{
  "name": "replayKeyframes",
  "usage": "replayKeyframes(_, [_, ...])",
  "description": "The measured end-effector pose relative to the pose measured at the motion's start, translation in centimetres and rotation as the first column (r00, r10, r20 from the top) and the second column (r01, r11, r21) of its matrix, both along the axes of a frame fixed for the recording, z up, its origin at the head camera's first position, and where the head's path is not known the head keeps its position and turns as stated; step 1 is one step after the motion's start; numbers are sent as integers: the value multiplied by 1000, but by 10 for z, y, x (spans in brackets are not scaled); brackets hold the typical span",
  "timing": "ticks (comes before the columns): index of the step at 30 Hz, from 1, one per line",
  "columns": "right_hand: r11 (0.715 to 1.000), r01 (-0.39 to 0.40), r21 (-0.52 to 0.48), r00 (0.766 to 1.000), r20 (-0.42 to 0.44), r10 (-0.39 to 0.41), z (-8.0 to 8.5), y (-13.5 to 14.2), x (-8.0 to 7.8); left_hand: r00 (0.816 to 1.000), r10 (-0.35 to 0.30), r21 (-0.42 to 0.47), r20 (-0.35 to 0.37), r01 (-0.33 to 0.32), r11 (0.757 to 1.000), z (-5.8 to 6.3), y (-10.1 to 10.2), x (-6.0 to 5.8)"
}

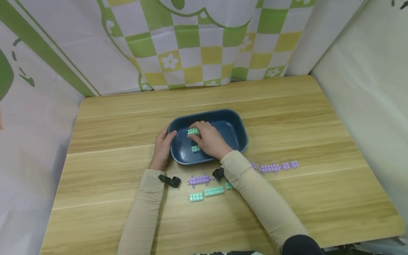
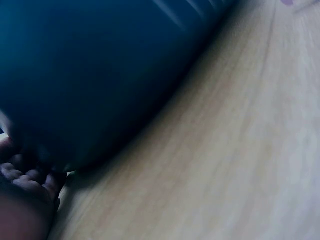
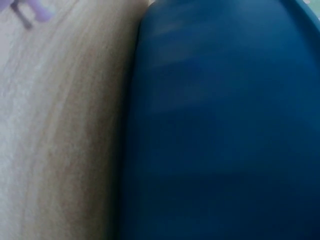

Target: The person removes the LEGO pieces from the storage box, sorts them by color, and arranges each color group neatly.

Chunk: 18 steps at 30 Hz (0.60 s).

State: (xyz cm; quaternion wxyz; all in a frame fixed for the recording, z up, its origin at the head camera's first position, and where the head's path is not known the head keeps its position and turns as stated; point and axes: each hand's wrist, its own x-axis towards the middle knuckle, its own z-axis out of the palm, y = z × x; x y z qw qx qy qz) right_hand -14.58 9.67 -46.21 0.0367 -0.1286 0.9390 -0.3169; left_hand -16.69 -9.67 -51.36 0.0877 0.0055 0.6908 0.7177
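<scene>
A dark blue plastic basin (image 1: 230, 130) sits on the table, its outer wall filling much of both wrist views. My left hand (image 1: 162, 148) grips its left end, thumb over the rim and fingers along the outside; some of those fingers show dimly in the left wrist view. Inside the basin, my right hand (image 1: 208, 140) pinches a mint-green toy building brick (image 1: 192, 131) between thumb and fingers. Another mint-green brick (image 1: 196, 148) lies on the basin floor below that hand, partly covered by it. The right wrist view shows none of the right hand.
In front of the basin, mint-green bricks (image 1: 214, 191) form a row on the wooden table (image 1: 114, 198). Behind them runs a line of purple bricks (image 1: 270, 168), some with side pegs. My right forearm hides part of both rows. A checkered cloth (image 1: 191, 53) hangs behind the table.
</scene>
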Motion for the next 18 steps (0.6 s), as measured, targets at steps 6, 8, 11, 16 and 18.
replayKeyframes(6, [1000,-5,-7,998,-68,4,0,1,2,1000,1,-23,0,-1,1000,1,-1,0])
replayKeyframes(8, [1000,-13,-7,995,-100,12,0,1,2,1000,0,-28,3,1,1000,1,-1,0])
replayKeyframes(11, [1000,-22,-4,989,-144,22,0,1,3,1000,-3,-28,7,3,1000,1,-2,0])
replayKeyframes(16, [999,-35,-12,974,-226,32,1,2,4,1000,-10,-24,15,10,1000,1,-2,1])
replayKeyframes(18, [999,-41,-17,967,-252,35,2,2,4,1000,-15,-27,25,16,1000,3,-2,0])
